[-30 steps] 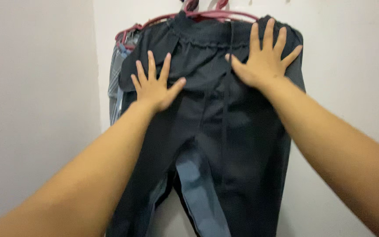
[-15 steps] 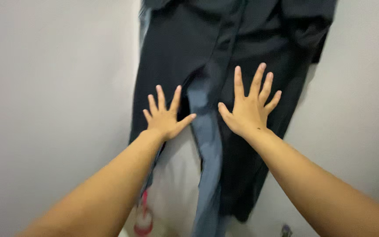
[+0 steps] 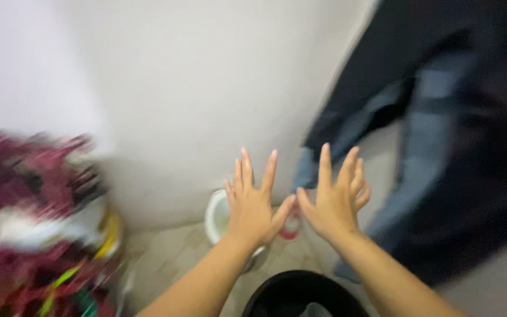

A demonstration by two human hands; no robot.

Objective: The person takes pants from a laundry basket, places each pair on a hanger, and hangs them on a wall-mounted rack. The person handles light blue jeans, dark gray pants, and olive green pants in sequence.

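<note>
My left hand [image 3: 254,202] and my right hand [image 3: 335,199] are stretched out side by side in mid air, fingers spread, holding nothing. The thumbs nearly touch. Dark hanging trousers [image 3: 470,147] with a bluish leg [image 3: 418,152] hang against the wall at the right, apart from both hands. The view is blurred by motion.
A blurred pile of red and white clothes [image 3: 36,223] sits at the lower left. A small white bucket [image 3: 215,217] and a red-trimmed item [image 3: 290,226] stand on the floor by the wall. A black round container [image 3: 300,293] is at the bottom centre.
The view has swung down and left; the trousers moved to the right of the frame. Both hands have come off the fabric and drawn together in the air.
</note>
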